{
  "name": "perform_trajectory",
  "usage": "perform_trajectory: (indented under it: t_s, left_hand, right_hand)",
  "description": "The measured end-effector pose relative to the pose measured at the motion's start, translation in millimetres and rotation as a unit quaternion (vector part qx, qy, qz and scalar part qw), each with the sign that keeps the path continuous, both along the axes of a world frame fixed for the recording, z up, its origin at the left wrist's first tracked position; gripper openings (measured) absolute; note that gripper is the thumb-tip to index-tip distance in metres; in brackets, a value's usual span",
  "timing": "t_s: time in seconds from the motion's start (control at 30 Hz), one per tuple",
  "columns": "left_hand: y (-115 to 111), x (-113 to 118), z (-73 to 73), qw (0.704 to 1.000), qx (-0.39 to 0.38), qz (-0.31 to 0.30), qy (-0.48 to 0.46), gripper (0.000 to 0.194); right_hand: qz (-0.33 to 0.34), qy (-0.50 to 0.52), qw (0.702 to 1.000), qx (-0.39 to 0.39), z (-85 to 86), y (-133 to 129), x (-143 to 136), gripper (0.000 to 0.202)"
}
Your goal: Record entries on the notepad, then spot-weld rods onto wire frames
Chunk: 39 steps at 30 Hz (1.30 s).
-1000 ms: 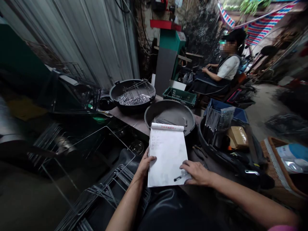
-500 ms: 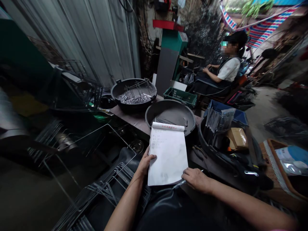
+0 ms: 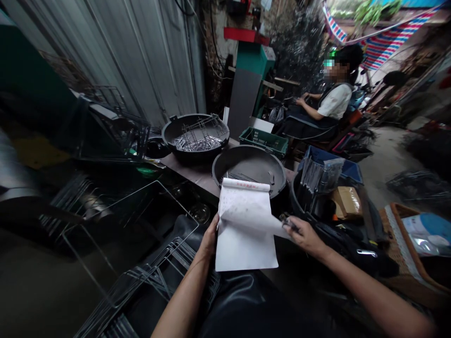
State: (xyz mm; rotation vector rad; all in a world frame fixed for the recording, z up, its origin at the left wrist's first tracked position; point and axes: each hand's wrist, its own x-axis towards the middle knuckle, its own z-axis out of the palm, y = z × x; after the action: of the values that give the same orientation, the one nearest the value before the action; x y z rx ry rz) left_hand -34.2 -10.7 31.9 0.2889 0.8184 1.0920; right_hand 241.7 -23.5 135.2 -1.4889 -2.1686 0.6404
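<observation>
A white paper pad with red print on its rolled top edge lies over my lap, below a round dark pan. My left hand grips the pad's left edge, its fingers partly hidden by the paper. On the right, my right hand is closed on the corner of the top sheet, which is lifted and bent away from the sheet beneath. A small dark item, blurred, shows at the right fingertips.
Wire pieces fill another pan behind left. Bent wire frames lie at lower left. A green basket, blue crate and wicker basket stand around. A person sits at back right.
My right hand has moved up and to the right from the pad's lower corner, lifting the top sheet with it. My left hand stays at the left edge, its thumb no longer over the page.
</observation>
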Motion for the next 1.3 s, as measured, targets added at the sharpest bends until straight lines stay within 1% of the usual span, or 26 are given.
perform_trajectory:
  t_s: [0.07, 0.13, 0.2, 0.3, 0.47, 0.57, 0.73, 0.87, 0.93, 1.07, 1.13, 1.2, 1.27, 1.3]
  left_hand:
    - [2, 0, -2.6, 1.0, -0.014, 0.005, 0.002, 0.058]
    - [3, 0, -3.0, 1.0, -0.001, 0.018, 0.003, 0.055]
    - [3, 0, -1.1, 0.999, 0.024, 0.028, -0.001, 0.054]
    - [2, 1, 3.0, 0.998, 0.041, 0.037, -0.009, 0.054]
    - [0, 1, 4.1, 0.999, 0.022, 0.023, -0.018, 0.055]
    - [0, 1, 4.3, 0.999, 0.028, 0.025, -0.026, 0.055]
    - [0, 2, 8.3, 0.998, 0.037, 0.04, -0.027, 0.052]
    - [-1, 2, 9.8, 0.997, 0.047, 0.026, -0.051, 0.053]
    - [-1, 2, 9.1, 0.997, 0.052, 0.024, -0.052, 0.054]
    - [0, 1, 7.2, 0.997, 0.063, 0.029, -0.03, 0.055]
    - [0, 0, 6.8, 0.996, 0.08, 0.028, -0.031, 0.056]
    - [1, 0, 6.7, 0.995, 0.09, 0.021, -0.039, 0.057]
    - [1, 0, 6.5, 0.996, 0.084, 0.018, -0.036, 0.059]
    - [1, 0, 6.4, 0.996, 0.08, 0.018, -0.034, 0.061]
  right_hand:
    - [-0.061, 0.042, 0.997, 0.013, 15.8, 7, 4, 0.025]
    - [-0.096, 0.081, 0.992, 0.023, 31.1, 12, 5, 0.027]
    - [-0.112, 0.107, 0.987, 0.041, 44.0, 15, 4, 0.026]
    - [-0.123, 0.126, 0.981, 0.08, 57.0, 19, 3, 0.024]
    - [-0.142, 0.136, 0.971, 0.134, 69.3, 25, 5, 0.022]
    - [-0.143, 0.134, 0.968, 0.157, 75.6, 29, 5, 0.022]
    - [-0.126, 0.132, 0.969, 0.166, 82.1, 32, -2, 0.021]
    - [-0.125, 0.123, 0.97, 0.17, 82.6, 30, -5, 0.019]
    - [-0.101, 0.113, 0.975, 0.163, 81.9, 27, -7, 0.017]
    - [-0.015, 0.087, 0.987, 0.132, 78.0, 21, -10, 0.015]
    - [0.004, 0.087, 0.99, 0.111, 72.7, 17, -13, 0.016]
    - [0.037, 0.088, 0.993, 0.065, 63.3, 13, -17, 0.018]
    - [0.122, 0.071, 0.99, -0.014, 49.6, 8, -22, 0.02]
    - [0.174, 0.056, 0.981, -0.057, 41.6, 6, -25, 0.019]
